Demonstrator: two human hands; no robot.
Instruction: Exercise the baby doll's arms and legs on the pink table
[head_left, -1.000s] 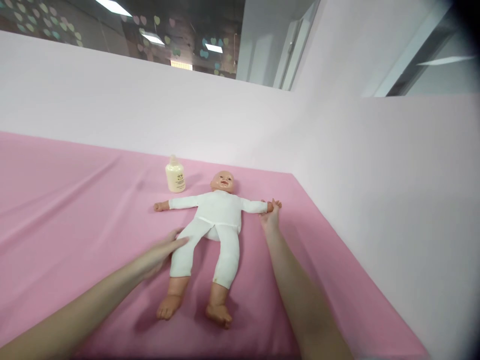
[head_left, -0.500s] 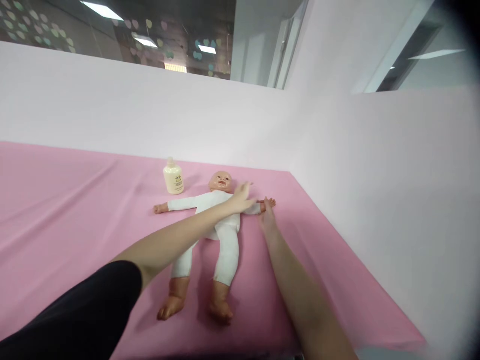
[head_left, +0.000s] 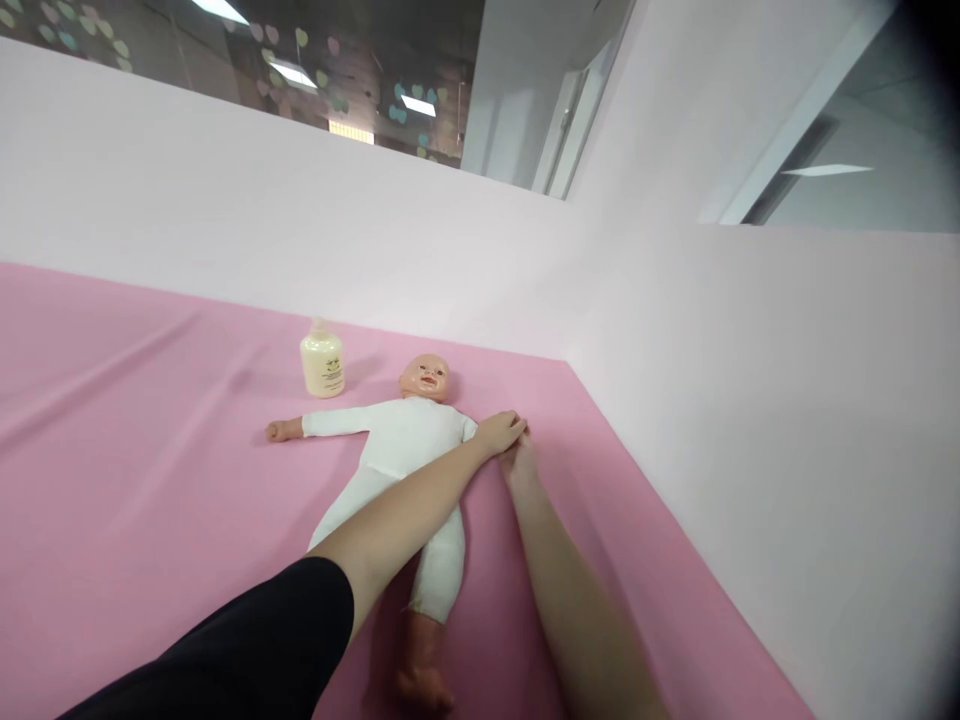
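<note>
A baby doll [head_left: 405, 435] with a white cloth body lies face up, its arms stretched out sideways. My left hand [head_left: 500, 432] reaches across the doll's body and is closed over its arm on the right side. Just below, my right hand [head_left: 519, 462] is closed around the end of that same arm, touching my left fingers. The doll's hand on this side is hidden by my two hands. My left forearm covers part of the doll's legs, and one foot is out of sight.
A pale yellow pump bottle [head_left: 322, 366] stands beside the doll's head on the pink sheet [head_left: 150, 420]. White walls [head_left: 697, 360] rise behind and to the right, with windows above.
My left hand has moved from above the doll's shoulder down onto its forearm and closed there. My right hand stays at the doll's hand. The view has shifted and tilted slightly.
</note>
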